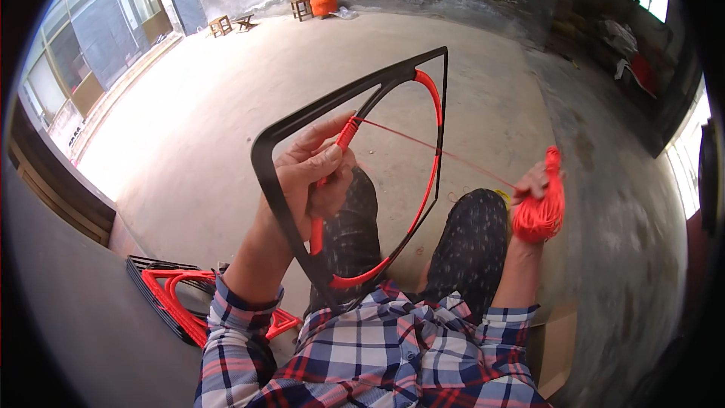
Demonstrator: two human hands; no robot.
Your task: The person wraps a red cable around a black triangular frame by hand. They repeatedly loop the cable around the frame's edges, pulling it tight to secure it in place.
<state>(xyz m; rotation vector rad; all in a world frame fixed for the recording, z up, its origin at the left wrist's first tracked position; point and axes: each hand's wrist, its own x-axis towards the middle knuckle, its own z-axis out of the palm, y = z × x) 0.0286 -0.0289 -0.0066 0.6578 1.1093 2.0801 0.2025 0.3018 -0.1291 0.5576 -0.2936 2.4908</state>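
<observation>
My left hand (321,170) is closed around the inner ring of a black frame (351,89), which I hold up tilted above my lap. The frame has an angular outer edge and a round inner ring, with stretches of the ring wrapped in red cord (430,94). Close wraps of cord show just above my left thumb. From there a taut red strand runs right to my right hand (531,185), held out past my right knee. A bundle of red cord (540,215) is gripped in that hand and covers part of its fingers.
More black and red frames (177,298) lie stacked at my lower left. A cardboard box (555,351) stands at my lower right. Small wooden stools (220,26) and an orange tub-like object (324,4) stand by the far wall. Something yellow (502,196) lies beyond my right knee.
</observation>
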